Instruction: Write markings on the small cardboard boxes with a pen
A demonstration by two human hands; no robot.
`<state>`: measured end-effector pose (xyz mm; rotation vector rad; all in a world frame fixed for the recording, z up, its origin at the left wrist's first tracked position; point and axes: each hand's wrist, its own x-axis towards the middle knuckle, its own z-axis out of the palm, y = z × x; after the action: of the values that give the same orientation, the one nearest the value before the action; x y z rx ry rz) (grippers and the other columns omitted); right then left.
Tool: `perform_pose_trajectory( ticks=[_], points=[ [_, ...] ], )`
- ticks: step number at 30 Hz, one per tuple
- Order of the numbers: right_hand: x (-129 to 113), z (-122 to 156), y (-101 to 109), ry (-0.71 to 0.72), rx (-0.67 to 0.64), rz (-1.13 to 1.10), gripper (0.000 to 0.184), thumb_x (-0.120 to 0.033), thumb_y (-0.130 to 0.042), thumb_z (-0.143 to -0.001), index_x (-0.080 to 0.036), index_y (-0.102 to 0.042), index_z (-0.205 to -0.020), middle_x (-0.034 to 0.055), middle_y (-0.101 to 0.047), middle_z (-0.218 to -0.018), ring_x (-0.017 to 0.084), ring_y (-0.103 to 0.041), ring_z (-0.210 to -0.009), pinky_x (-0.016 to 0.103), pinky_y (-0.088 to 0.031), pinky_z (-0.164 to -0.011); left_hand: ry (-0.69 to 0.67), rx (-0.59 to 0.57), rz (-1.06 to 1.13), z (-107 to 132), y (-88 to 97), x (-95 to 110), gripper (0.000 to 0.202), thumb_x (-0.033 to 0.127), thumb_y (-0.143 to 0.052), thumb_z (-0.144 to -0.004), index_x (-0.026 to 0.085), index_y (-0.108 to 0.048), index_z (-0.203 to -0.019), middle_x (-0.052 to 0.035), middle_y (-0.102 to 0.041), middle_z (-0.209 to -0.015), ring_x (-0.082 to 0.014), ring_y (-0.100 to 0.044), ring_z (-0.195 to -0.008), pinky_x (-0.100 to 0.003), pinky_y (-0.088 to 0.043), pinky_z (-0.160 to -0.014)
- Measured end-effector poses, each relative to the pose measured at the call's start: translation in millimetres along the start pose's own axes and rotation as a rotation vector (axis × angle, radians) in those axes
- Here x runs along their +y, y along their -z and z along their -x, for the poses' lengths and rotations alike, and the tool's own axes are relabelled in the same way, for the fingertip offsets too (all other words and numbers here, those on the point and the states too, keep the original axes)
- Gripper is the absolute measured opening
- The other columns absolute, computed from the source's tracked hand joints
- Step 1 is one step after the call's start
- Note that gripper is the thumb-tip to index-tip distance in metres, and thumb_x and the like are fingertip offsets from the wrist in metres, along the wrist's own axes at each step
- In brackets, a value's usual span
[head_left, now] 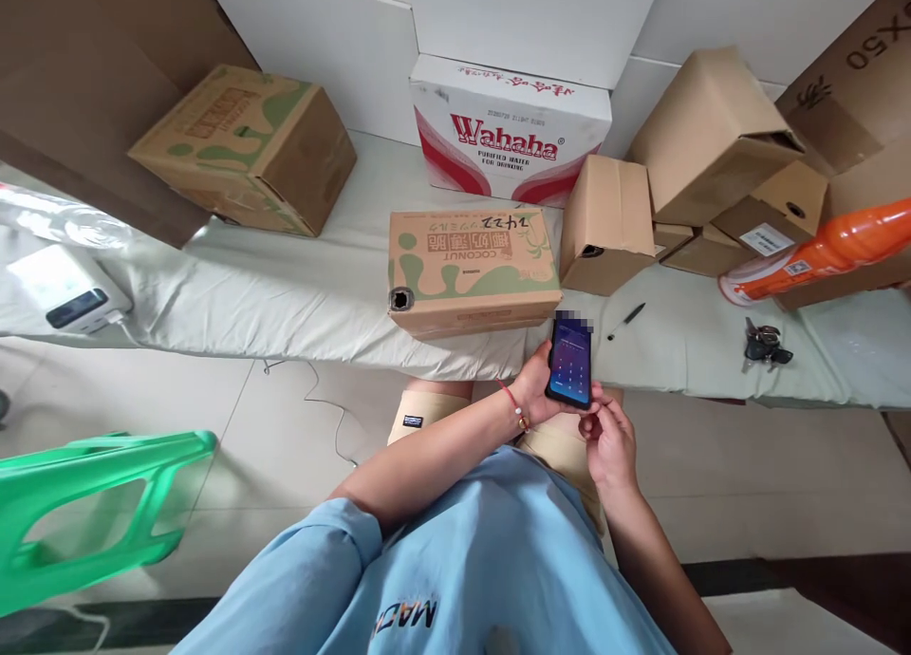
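My left hand [535,386] is wrapped round a dark smartphone [570,361] whose lit screen shows a keypad, held upright over my lap. A red string bracelet sits on that wrist. My right hand [610,439] is curled just below and right of the phone, its fingertips touching the phone's lower edge. Straight ahead lies a green-and-tan coconut carton [472,271] on the cloth-covered platform [285,294].
A Wahaha water carton [509,128] stands against the wall, with plain cardboard boxes [712,133] to its right and a green-printed box [246,147] at left. A pen [627,320], keys [763,344], an orange bottle [818,253], a white power bank [67,290] and a green plastic stool [92,498] are nearby.
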<state>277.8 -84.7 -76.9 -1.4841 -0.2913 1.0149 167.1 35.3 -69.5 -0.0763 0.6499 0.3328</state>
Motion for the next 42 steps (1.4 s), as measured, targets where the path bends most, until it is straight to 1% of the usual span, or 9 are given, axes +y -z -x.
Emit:
perform_pose_trajectory(
  ticks=[4,9,15,20,25,29,34,38,42],
  points=[
    [-4,-6,6,0.012,-0.018,0.011,0.033,-0.043,-0.086,-0.069,-0.02,-0.068,-0.085,-0.0044,-0.062,-0.064,0.008,-0.046,-0.052,0.021,-0.033,-0.048,-0.12,0.076,0.057,-9,-17.5,-2,0.077,0.068,-0.014,-0.111,0.013,-0.067,-0.121,-0.0152,-0.075,-0.101,-0.031,-0.076,-0.093,-0.056,-0.062,-0.096],
    [-10,-10,7,0.017,-0.021,0.011,0.037,-0.05,-0.085,-0.073,-0.02,-0.069,-0.087,-0.0045,-0.061,-0.063,0.008,-0.046,-0.051,0.021,-0.033,-0.047,-0.181,0.164,0.07,4,-17.4,-11,0.066,0.057,-0.021,-0.115,0.011,-0.066,-0.123,-0.0147,-0.073,-0.098,-0.0304,-0.074,-0.09,-0.059,-0.062,-0.098],
    [-5,-16,-2,-0.056,-0.125,-0.133,0.047,-0.059,-0.082,-0.083,-0.018,-0.077,-0.104,0.0012,-0.072,-0.079,0.011,-0.061,-0.063,0.023,-0.048,-0.055,-0.263,0.174,0.027,38,-17.3,-17,0.043,0.038,-0.036,-0.116,0.012,-0.069,-0.112,-0.0145,-0.077,-0.098,-0.0244,-0.075,-0.086,-0.042,-0.064,-0.094],
    [-4,-31,-5,-0.024,-0.088,-0.156,0.047,-0.062,-0.075,-0.09,-0.02,-0.076,-0.111,0.0069,-0.078,-0.103,0.018,-0.073,-0.089,0.031,-0.064,-0.074,-0.296,0.189,-0.023,39,-21.5,-14,0.031,0.026,-0.046,-0.114,0.012,-0.071,-0.102,-0.0123,-0.077,-0.094,-0.017,-0.074,-0.082,-0.029,-0.062,-0.09],
    [-11,-34,-3,-0.043,-0.061,-0.117,0.048,-0.063,-0.074,-0.091,-0.021,-0.075,-0.114,0.0087,-0.077,-0.114,0.022,-0.074,-0.11,0.047,-0.065,-0.106,-0.2,0.19,-0.126,56,-0.5,-12,0.022,0.021,-0.058,-0.106,0.012,-0.069,-0.089,-0.0136,-0.077,-0.083,-0.0203,-0.078,-0.08,-0.034,-0.063,-0.092],
    [-26,-25,0,0.009,-0.106,0.154,0.059,-0.068,-0.083,-0.081,-0.021,-0.077,-0.117,0.011,-0.078,-0.126,0.026,-0.076,-0.113,0.047,-0.07,-0.095,-0.123,0.167,-0.241,97,33.8,1,0.019,0.025,-0.067,-0.098,0.009,-0.075,-0.097,-0.0198,-0.082,-0.094,-0.0273,-0.082,-0.087,-0.037,-0.065,-0.084],
    [-63,-25,-3,0.149,-0.138,0.791,0.069,-0.084,-0.063,-0.091,-0.021,-0.08,-0.114,0.0121,-0.083,-0.106,0.027,-0.081,-0.089,0.041,-0.069,-0.077,-0.471,0.374,-0.371,151,86.6,21,0.03,0.04,-0.076,-0.09,0.01,-0.077,-0.093,-0.0152,-0.081,-0.086,-0.0136,-0.065,-0.058,-0.024,-0.052,-0.058],
    [-79,-46,-39,0.287,-0.278,0.564,0.069,-0.081,-0.06,-0.096,-0.023,-0.078,-0.127,0.0134,-0.081,-0.128,0.03,-0.078,-0.117,0.044,-0.068,-0.092,-0.941,0.601,-0.284,171,114.1,34,0.03,0.046,-0.078,-0.084,0.016,-0.074,-0.087,-0.0056,-0.074,-0.076,-0.012,-0.058,-0.06,-0.022,-0.044,-0.056],
    [-78,-72,-103,0.328,-0.373,0.31,0.071,-0.082,-0.067,-0.09,-0.028,-0.074,-0.135,0.0071,-0.068,-0.156,0.028,-0.059,-0.151,0.049,-0.054,-0.121,-1.318,0.735,-0.252,167,115.2,63,0.035,0.056,-0.071,-0.09,0.022,-0.074,-0.092,-0.0067,-0.077,-0.108,-0.0189,-0.069,-0.099,-0.028,-0.052,-0.078]
  ],
)
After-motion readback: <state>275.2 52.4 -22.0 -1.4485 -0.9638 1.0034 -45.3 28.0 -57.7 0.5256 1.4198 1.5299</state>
